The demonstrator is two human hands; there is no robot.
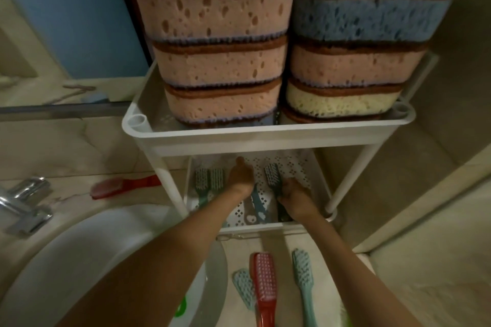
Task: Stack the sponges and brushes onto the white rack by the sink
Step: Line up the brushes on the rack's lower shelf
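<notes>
Both hands work on the rack's (265, 138) lower shelf: right hand (295, 198) pinches a dark brush (273, 175) by its handle; left hand (240, 175) lies beside it, fingers together.

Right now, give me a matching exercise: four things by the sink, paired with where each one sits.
Things:
1. blue sponge
2. dark brush
3. red brush
4. tap

Places:
A. counter in front of the rack
B. lower shelf, at the right hand
C. top of the right stack, upper shelf
D. left of the basin

Pairs: 1-C, 2-B, 3-A, 4-D
</notes>
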